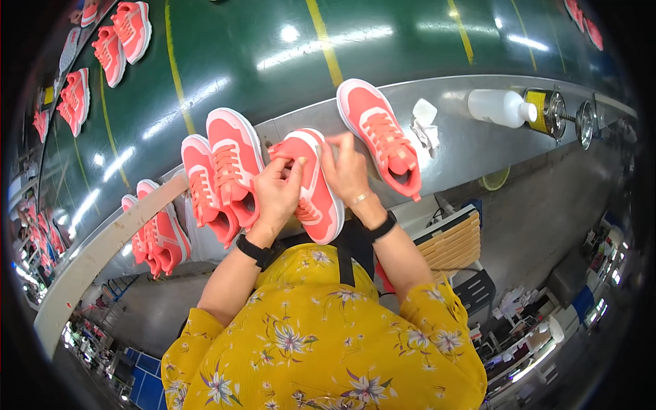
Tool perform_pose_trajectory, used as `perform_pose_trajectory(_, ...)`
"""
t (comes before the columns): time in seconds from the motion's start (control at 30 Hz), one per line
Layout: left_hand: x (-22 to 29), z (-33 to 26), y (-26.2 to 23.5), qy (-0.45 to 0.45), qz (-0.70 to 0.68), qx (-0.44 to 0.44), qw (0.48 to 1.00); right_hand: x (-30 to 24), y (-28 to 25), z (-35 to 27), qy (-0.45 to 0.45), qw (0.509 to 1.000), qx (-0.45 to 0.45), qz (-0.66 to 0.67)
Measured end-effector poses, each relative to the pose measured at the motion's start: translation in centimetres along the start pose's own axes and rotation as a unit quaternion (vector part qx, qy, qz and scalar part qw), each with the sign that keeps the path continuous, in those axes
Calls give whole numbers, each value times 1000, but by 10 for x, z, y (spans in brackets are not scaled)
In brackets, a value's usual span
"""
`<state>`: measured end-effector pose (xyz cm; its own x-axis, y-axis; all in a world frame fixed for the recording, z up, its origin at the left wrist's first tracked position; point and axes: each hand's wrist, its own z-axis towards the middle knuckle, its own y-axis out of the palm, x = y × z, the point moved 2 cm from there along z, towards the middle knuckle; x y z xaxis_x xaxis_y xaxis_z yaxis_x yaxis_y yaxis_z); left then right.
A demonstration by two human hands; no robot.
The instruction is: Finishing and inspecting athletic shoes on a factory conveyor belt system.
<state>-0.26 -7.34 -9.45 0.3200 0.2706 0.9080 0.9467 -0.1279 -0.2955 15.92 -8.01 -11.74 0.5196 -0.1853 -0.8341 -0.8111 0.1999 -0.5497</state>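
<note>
Between my two hands is a coral sneaker [311,179] with a white sole, its toe toward me and its heel away. My left hand [279,191] grips it near the collar, thumb and fingers pinched together on the coral upper. At the heel's right side, my right hand [347,171] has its fingers bent against the white sole edge. Just right of my right hand lies another coral sneaker [383,133], toe pointing away. To the left of my left hand, a pair rests side by side: a nearer sneaker [232,158] and an outer sneaker [201,183].
A metal ledge [454,160] runs along a green conveyor belt [246,82] with yellow lines. On the ledge are crumpled white paper [424,124], a white plastic bottle [499,108] and a yellow-labelled can [544,113]. A pale curved bar [102,253] crosses at left, near more sneakers [160,236].
</note>
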Motion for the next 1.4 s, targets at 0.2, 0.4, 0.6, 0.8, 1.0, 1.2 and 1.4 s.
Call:
perform_pose_trajectory(0.2,2,-2,2,19,28,20,999,30,-24,-39,-36,998,-42,27)
perform_pose_trajectory(0.4,5,-1,3,11,-7,16,1000,-11,3,18,-29,998,33,49)
perform_pose_trajectory(0.6,2,-7,0,22,28,17,999,7,-13,-28,-53,997,-49,20)
perform_pose_trajectory(0.8,3,-5,3,19,-4,11,1000,-19,6,15,-37,998,50,29)
perform_pose_trajectory(1.0,3,-5,-1,34,-2,10,999,28,-24,-79,58,995,-52,-55)
perform_pose_trajectory(1.2,2,-2,3,12,-32,5,999,46,-60,-136,99,992,-13,-79)
perform_pose_trajectory(1.4,3,-2,1,2,-27,16,1000,52,-96,-155,103,992,69,-24)
